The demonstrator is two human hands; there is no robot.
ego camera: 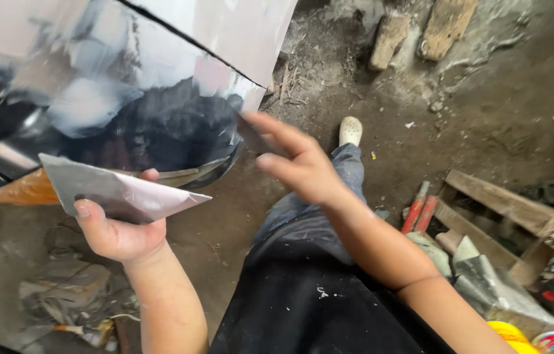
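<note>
Head view, looking down: the left hand (118, 229) grips a small pointed offcut of sheet metal (119, 190), thumb on top and fingers curled shut underneath, holding it just below the lower curved edge of a large shiny metal sheet (126, 98) that fills the upper left of the picture. The right hand (296, 164) is spread open, fingers straight and apart, with the fingertips touching or nearly touching the right-hand edge of the big sheet; it grasps nothing that can be seen. The sheet is bent into a curve and a dark slanting line crosses its upper part, either a seam or an overlap between two pieces; which, I cannot tell. Judging by how things lie, a triangular piece is already free of the larger sheet and held apart from it, while the big sheet itself seems only steadied, not yet fixed or closed along that line. The cutters with red handles (419, 208) lie untouched on the dirt floor (486, 111) to the right, near a wooden frame (513, 210) and more grey metal scraps (480, 269). A leg in dark trousers stretches forward to a pale shoe (350, 131). Further scraps lie crumpled at lower left. How much shaping of the sheet is left cannot be read from here.
</note>
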